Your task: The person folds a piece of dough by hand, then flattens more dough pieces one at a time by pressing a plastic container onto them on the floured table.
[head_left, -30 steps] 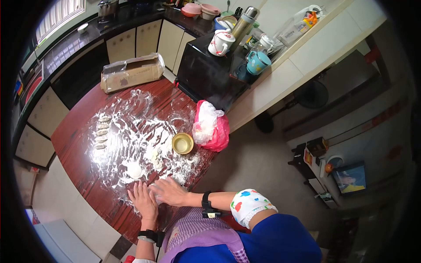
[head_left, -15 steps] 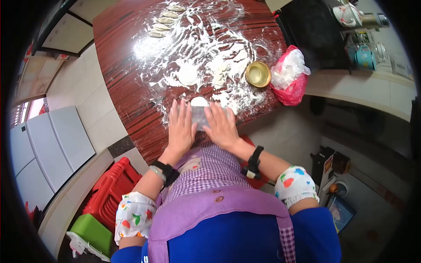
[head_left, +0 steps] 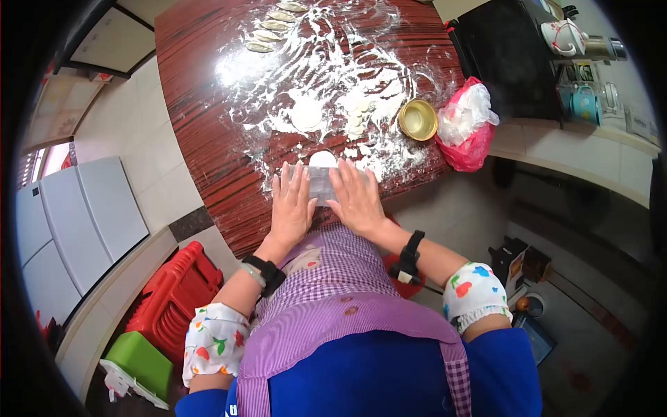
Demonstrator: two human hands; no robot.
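Observation:
Flat and with fingers stretched, my left hand (head_left: 292, 205) lies on the left end of a greyish see-through bar (head_left: 322, 184), which looks like a slab or a roller. My right hand (head_left: 358, 201) rests the same way on its right end, fingers pointing away from me. Just beyond the bar a white round of dough (head_left: 322, 159) shows; its near edge is hidden. A larger pale dough disc (head_left: 306, 115) lies farther up on the floured table (head_left: 201, 118). Small dough pieces (head_left: 356, 119) sit to its right in flour.
Several folded dumplings (head_left: 271, 35) line the far left of the table. At the right edge stand a golden bowl (head_left: 418, 120) and a pink and white plastic bag (head_left: 467, 128). Red stacked stools (head_left: 177, 295) and a green box (head_left: 141, 365) are on the lower left.
The view has shifted slightly, so the table and its things sit a little farther right. Both hands stay flat on the bar, with hardly any visible movement.

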